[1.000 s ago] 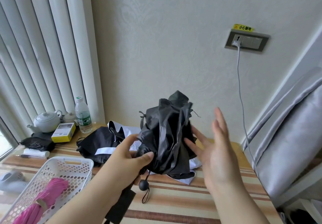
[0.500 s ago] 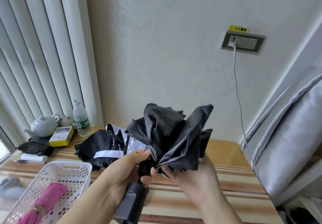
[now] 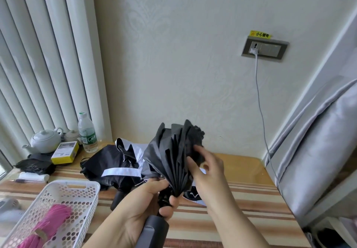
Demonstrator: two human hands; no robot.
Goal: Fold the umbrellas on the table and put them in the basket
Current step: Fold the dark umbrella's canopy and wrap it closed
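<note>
Centrally, black umbrella (image 3: 173, 157) stands near-upright above the table (image 3: 241, 170), handle at bottom edge; left hand (image 3: 146, 203) grips its neck, right hand (image 3: 204, 166) pinches pleats. Yellow sticker (image 3: 260, 34) upper right: 小心触电.

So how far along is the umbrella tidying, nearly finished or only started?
Partway. Done: a rolled pink umbrella lies in the white basket. In hand: the left hand grips a black umbrella near its handle, while the right hand pinches the canopy pleats, which are not yet wrapped. Left: a black-and-white umbrella lies unfolded on the table.
</note>
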